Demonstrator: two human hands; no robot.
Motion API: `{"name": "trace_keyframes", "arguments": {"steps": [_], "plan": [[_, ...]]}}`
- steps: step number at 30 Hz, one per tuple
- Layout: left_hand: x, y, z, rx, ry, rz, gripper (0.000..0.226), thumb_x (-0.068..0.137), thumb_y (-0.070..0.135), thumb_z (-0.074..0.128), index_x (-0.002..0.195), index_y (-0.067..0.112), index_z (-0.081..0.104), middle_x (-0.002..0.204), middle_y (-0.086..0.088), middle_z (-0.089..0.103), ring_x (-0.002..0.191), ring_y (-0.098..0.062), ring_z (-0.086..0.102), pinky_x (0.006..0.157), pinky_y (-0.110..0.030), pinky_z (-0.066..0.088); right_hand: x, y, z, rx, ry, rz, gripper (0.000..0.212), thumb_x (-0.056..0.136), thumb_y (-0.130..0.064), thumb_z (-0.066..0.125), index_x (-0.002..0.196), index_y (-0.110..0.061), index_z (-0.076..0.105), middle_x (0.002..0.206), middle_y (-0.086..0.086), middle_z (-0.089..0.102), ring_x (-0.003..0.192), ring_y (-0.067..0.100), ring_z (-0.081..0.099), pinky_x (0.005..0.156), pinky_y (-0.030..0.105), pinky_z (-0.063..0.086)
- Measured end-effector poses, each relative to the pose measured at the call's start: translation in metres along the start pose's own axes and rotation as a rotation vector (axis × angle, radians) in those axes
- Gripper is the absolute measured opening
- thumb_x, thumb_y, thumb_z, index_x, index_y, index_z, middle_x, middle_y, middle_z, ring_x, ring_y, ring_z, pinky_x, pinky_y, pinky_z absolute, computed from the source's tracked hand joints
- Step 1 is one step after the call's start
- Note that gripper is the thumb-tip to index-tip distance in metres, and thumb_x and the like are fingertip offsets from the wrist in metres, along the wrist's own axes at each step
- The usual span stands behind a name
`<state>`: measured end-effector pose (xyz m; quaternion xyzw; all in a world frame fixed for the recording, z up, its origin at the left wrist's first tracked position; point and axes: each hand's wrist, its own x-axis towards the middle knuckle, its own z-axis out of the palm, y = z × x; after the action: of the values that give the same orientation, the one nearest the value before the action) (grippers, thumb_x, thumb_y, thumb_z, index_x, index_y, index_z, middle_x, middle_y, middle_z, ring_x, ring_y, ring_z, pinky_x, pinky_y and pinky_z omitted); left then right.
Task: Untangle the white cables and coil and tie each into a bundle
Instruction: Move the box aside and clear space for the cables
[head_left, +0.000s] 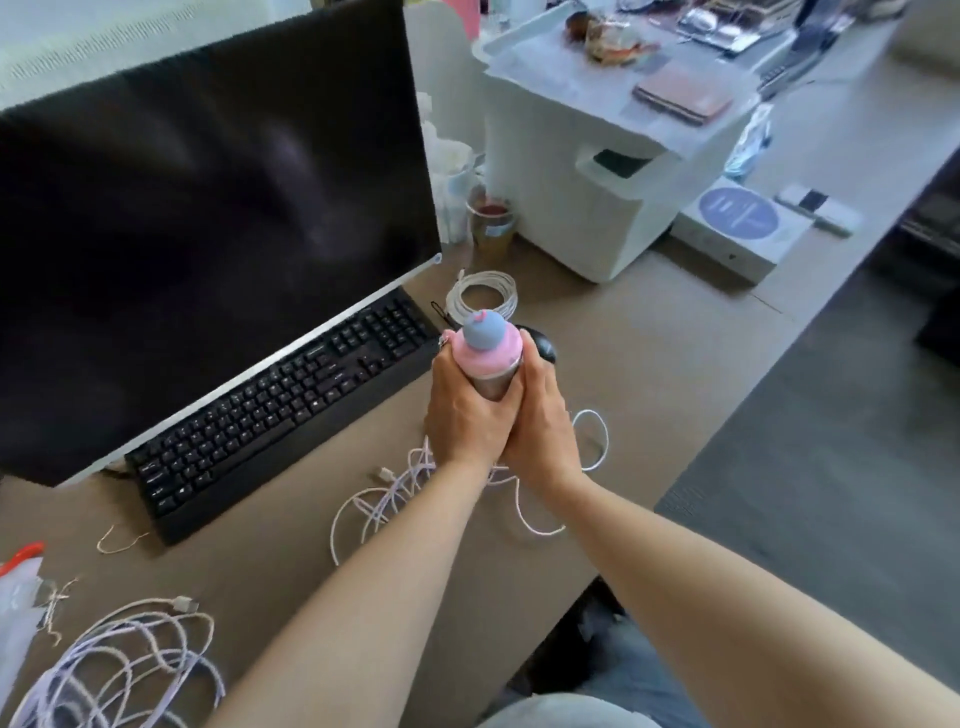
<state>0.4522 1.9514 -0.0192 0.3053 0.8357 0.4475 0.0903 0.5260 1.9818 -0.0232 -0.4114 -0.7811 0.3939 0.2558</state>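
Both hands wrapped around a metal bottle with a pink lid (485, 353): the left hand (462, 410) and right hand (540, 415) clasped its body above the brown desk (649, 353), probably to clear working space. Tangled white cables (415, 493) lay beneath the wrists, a second tangle (119, 660) sat lower left, and one coiled cable (483, 293) rested beside the keyboard (280, 405).

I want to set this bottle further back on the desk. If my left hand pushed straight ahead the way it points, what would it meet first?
Probably the coiled white cable. Your left hand, gripping the bottle, points toward it; the glass cup stands beyond. Depth is hard to judge.
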Motion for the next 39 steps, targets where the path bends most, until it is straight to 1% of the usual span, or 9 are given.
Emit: {"name": "trace_keyframes", "arguments": {"steps": [4, 8, 12, 15, 17, 22, 28, 34, 39], "plan": [[-0.008, 0.035, 0.051, -0.053, -0.083, 0.012, 0.084, 0.073, 0.047, 0.072, 0.139, 0.012, 0.034, 0.136, -0.006, 0.05, 0.122, -0.025, 0.05, 0.091, -0.033, 0.043, 0.012, 0.039, -0.046, -0.046, 0.055, 0.062, 0.093, 0.077, -0.028, 0.073, 0.149, -0.025, 0.014, 0.139, 0.001, 0.038, 0.118, 0.019, 0.05, 0.087, 0.03, 0.044], [-0.013, 0.065, 0.096, -0.057, -0.106, 0.019, 0.086, 0.073, 0.049, 0.071, 0.141, 0.014, 0.032, 0.14, -0.005, 0.047, 0.125, -0.026, 0.049, 0.093, -0.035, 0.043, 0.025, 0.071, -0.085, -0.024, 0.09, 0.064, 0.094, 0.076, -0.028, 0.073, 0.149, -0.027, 0.013, 0.141, -0.001, 0.038, 0.121, 0.018, 0.049, 0.092, 0.038, 0.047], [-0.013, 0.092, 0.133, -0.025, -0.122, 0.029, 0.087, 0.075, 0.05, 0.07, 0.143, 0.014, 0.03, 0.143, -0.005, 0.045, 0.127, -0.025, 0.047, 0.095, -0.037, 0.044, 0.041, 0.094, -0.119, 0.013, 0.093, 0.112, 0.095, 0.075, -0.031, 0.072, 0.149, -0.028, 0.012, 0.144, -0.004, 0.038, 0.12, 0.013, 0.048, 0.093, 0.029, 0.043], [-0.013, 0.12, 0.167, 0.003, -0.133, 0.044, 0.085, 0.075, 0.049, 0.07, 0.143, 0.017, 0.03, 0.143, -0.003, 0.045, 0.127, -0.025, 0.047, 0.095, -0.037, 0.043, 0.056, 0.116, -0.15, 0.116, 0.093, 0.157, 0.088, 0.074, -0.044, 0.064, 0.146, -0.038, 0.013, 0.143, -0.007, 0.039, 0.117, 0.012, 0.05, 0.093, 0.029, 0.041], [-0.012, 0.133, 0.181, 0.006, -0.127, 0.067, 0.082, 0.074, 0.05, 0.07, 0.141, 0.019, 0.032, 0.14, -0.002, 0.047, 0.125, -0.024, 0.048, 0.093, -0.038, 0.045, 0.066, 0.129, -0.162, 0.139, 0.109, 0.154, 0.081, 0.077, -0.042, 0.062, 0.143, -0.043, 0.016, 0.14, -0.009, 0.042, 0.116, 0.012, 0.052, 0.094, 0.029, 0.043], [-0.003, 0.163, 0.211, 0.088, -0.092, 0.106, 0.082, 0.074, 0.053, 0.068, 0.141, 0.019, 0.033, 0.14, -0.001, 0.047, 0.123, -0.023, 0.049, 0.087, -0.036, 0.046, 0.089, 0.151, -0.192, 0.11, 0.081, 0.132, 0.094, 0.077, -0.037, 0.068, 0.146, -0.043, 0.004, 0.145, -0.013, 0.036, 0.119, 0.015, 0.05, 0.098, 0.034, 0.043], [0.007, 0.179, 0.236, 0.072, -0.142, 0.063, 0.083, 0.078, 0.049, 0.067, 0.144, 0.017, 0.027, 0.145, -0.002, 0.042, 0.127, -0.024, 0.046, 0.092, -0.039, 0.045, 0.114, 0.168, -0.214, 0.051, 0.071, 0.123, 0.096, 0.08, -0.032, 0.07, 0.148, -0.038, 0.004, 0.146, -0.012, 0.033, 0.118, 0.018, 0.051, 0.092, 0.031, 0.043], [0.036, 0.175, 0.255, 0.089, -0.23, 0.077, 0.086, 0.08, 0.05, 0.064, 0.147, 0.018, 0.021, 0.149, -0.002, 0.036, 0.131, -0.024, 0.042, 0.095, -0.038, 0.043, 0.144, 0.177, -0.214, 0.019, 0.081, 0.165, 0.096, 0.08, -0.031, 0.07, 0.149, -0.036, 0.003, 0.146, -0.007, 0.034, 0.119, 0.022, 0.052, 0.092, 0.036, 0.044], [0.06, 0.178, 0.276, 0.112, -0.317, 0.103, 0.088, 0.082, 0.051, 0.061, 0.149, 0.017, 0.016, 0.15, -0.005, 0.034, 0.134, -0.025, 0.038, 0.099, -0.04, 0.041, 0.168, 0.187, -0.218, 0.002, 0.126, 0.207, 0.095, 0.08, -0.034, 0.07, 0.147, -0.043, 0.003, 0.144, -0.009, 0.035, 0.117, 0.017, 0.052, 0.092, 0.032, 0.043]]}}
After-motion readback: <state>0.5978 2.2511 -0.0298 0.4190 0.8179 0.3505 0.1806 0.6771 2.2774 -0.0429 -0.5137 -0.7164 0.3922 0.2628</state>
